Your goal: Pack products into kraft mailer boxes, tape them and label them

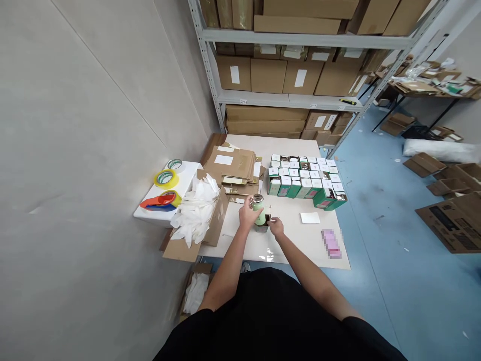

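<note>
My left hand (248, 214) is wrapped round a light green bottle (259, 216) with a shiny metallic top. The bottle is upright, its lower end at the mouth of a small carton (261, 228); how far inside it sits I cannot tell. My right hand (276, 226) pinches the right side of that carton near its opening. To the right stand rows of green and white boxes (300, 188), several with open tops and metallic lids showing inside. A white card (309, 218) lies right of my right hand.
Flattened cardboard (235, 165) is stacked on the table (240, 245) at the back left. A carton of white packing material (195, 210) stands left, beside a white stand with tape rolls (166, 178) and an orange tape dispenser (161, 200). Behind is a metal shelf (278, 99) with cartons.
</note>
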The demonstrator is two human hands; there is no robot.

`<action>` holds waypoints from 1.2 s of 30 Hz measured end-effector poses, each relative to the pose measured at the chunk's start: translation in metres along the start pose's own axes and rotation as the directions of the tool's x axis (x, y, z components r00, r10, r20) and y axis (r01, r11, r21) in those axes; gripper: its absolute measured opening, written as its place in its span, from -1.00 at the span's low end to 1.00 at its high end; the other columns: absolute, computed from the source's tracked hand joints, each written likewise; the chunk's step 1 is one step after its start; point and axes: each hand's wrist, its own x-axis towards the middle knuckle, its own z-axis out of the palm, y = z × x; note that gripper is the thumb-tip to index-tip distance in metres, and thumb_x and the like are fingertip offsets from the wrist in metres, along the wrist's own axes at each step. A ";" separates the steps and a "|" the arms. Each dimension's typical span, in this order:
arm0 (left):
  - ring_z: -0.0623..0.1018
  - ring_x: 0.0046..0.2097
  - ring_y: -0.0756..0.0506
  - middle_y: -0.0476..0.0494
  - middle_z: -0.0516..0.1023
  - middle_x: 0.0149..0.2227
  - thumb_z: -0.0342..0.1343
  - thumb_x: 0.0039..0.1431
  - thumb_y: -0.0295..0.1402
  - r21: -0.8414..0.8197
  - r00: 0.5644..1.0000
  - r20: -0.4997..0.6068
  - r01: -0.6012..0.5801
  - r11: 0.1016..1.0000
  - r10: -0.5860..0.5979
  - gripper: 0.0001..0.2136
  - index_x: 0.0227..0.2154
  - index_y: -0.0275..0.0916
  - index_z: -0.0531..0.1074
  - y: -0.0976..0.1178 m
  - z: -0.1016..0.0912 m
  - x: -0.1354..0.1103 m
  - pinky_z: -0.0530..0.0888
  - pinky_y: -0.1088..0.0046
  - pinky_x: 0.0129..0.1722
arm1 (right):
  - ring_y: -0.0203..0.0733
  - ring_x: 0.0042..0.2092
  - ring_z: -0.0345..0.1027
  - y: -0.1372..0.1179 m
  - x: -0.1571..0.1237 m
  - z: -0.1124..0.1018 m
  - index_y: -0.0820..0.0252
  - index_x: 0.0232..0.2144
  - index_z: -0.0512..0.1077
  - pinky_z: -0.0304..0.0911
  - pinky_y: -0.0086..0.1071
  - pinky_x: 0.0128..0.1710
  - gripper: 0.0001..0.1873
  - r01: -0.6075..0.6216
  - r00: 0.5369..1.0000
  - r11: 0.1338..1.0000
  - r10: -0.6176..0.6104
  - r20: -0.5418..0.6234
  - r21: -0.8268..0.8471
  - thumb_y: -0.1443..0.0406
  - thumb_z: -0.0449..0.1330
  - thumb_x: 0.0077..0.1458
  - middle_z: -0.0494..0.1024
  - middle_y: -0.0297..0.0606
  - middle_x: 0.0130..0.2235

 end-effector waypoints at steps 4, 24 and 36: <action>0.60 0.16 -0.16 -0.17 0.58 0.16 0.43 -0.03 -0.49 -0.075 1.000 -0.008 -0.030 0.997 0.029 -0.22 0.27 -0.05 0.29 -0.018 0.009 -0.007 0.53 0.25 0.19 | -0.13 -0.27 0.54 0.006 0.003 0.009 0.10 -0.43 0.46 0.34 -0.42 -0.34 -0.80 -0.023 1.000 0.999 0.022 0.008 0.035 0.11 0.26 -0.01 0.62 -0.29 -0.41; 0.52 0.23 -0.29 -0.18 0.56 0.19 0.38 0.07 -0.37 0.390 0.986 0.164 -0.095 0.916 0.033 -0.37 0.22 -0.03 0.38 -0.082 0.021 -0.037 0.45 0.18 0.19 | -0.20 -0.40 0.50 0.020 -0.006 0.017 0.08 -0.60 0.25 0.42 -0.40 -0.34 -0.70 -0.114 0.993 0.923 0.099 0.059 0.369 0.18 0.34 -0.15 0.49 -0.33 -0.54; 0.57 0.13 -0.23 -0.29 0.57 0.09 0.04 0.32 -0.25 0.194 0.989 -0.100 0.130 0.972 -0.112 -0.68 0.06 -0.17 0.47 -0.134 -0.008 -0.036 0.47 0.14 0.16 | -0.20 -0.31 0.48 0.023 -0.015 0.023 0.09 -0.43 0.35 0.41 -0.38 -0.30 -0.79 -0.064 0.998 0.932 0.067 0.005 0.356 0.17 0.29 -0.10 0.57 -0.34 -0.38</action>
